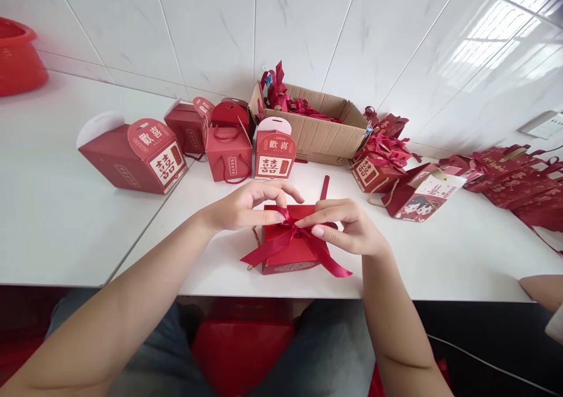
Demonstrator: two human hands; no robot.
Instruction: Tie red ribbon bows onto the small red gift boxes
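Observation:
A red gift box (290, 262) sits at the table's front edge, with a gold cord showing at its left side. A dark red satin ribbon (272, 245) is tied in a bow on its top, two tails hanging over the front. From the left, my left hand (248, 206) pinches the bow's left loop between thumb and fingers. Over the right part of the bow, my right hand (345, 227) has its fingers closed on the ribbon near the knot. The fingers partly hide the loops.
Several red gift boxes (132, 156) stand along the back left. A cardboard box (325, 133) full of ribbons is against the wall. More boxes with bows (373, 171) and red bags (505, 180) fill the right. Another person's arm (543, 291) rests at the right edge.

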